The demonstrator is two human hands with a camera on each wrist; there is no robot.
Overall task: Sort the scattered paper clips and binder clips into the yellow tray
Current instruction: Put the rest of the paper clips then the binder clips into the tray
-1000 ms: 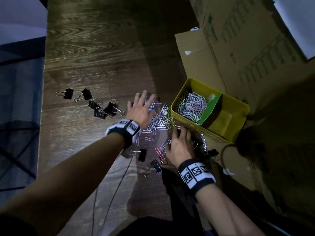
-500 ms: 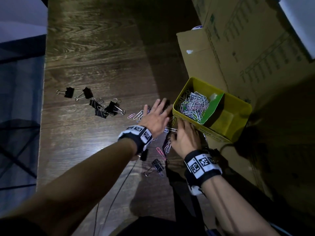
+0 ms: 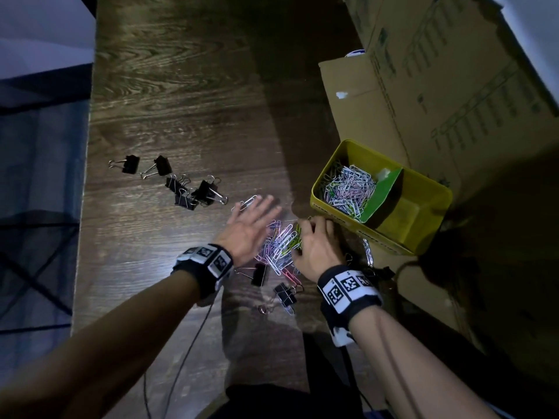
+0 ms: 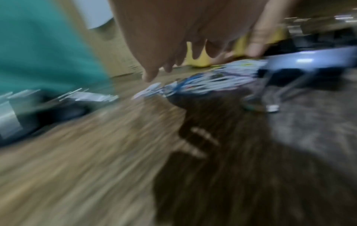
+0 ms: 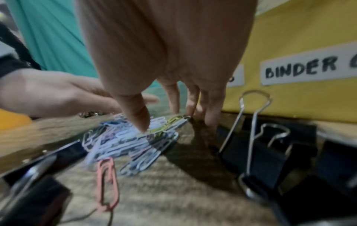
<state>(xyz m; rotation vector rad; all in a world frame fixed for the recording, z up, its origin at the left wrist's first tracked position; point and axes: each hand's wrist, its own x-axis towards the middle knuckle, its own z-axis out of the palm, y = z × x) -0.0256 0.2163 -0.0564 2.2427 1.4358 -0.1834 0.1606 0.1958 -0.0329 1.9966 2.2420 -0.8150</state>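
Note:
A heap of coloured paper clips (image 3: 279,246) lies on the wooden table between my hands. My left hand (image 3: 254,223) is flat with straight fingers against the heap's left side; the left wrist view is blurred but shows the left hand (image 4: 193,50) over the heap (image 4: 212,81). My right hand (image 3: 314,240) arches over the heap's right end. In the right wrist view the right hand (image 5: 166,120) has its thumb on the heap (image 5: 131,137) and its fingertips at the far edge, pinching it. The yellow tray (image 3: 423,246) holds paper clips (image 3: 348,189) left of a green divider (image 3: 384,192).
Black binder clips lie in a cluster (image 3: 193,192) at the left, with two more (image 3: 145,166) beyond it. Others lie near my wrists (image 3: 260,273) and against the tray's labelled wall (image 5: 260,152). Cardboard boxes (image 3: 438,86) stand behind the tray. A cable (image 3: 187,352) runs below my left wrist.
My left hand swept right from beside the binder clips, pushing the loose paper clips into a tight heap. My right hand went from lying flat to arched with fingers bent onto the heap.

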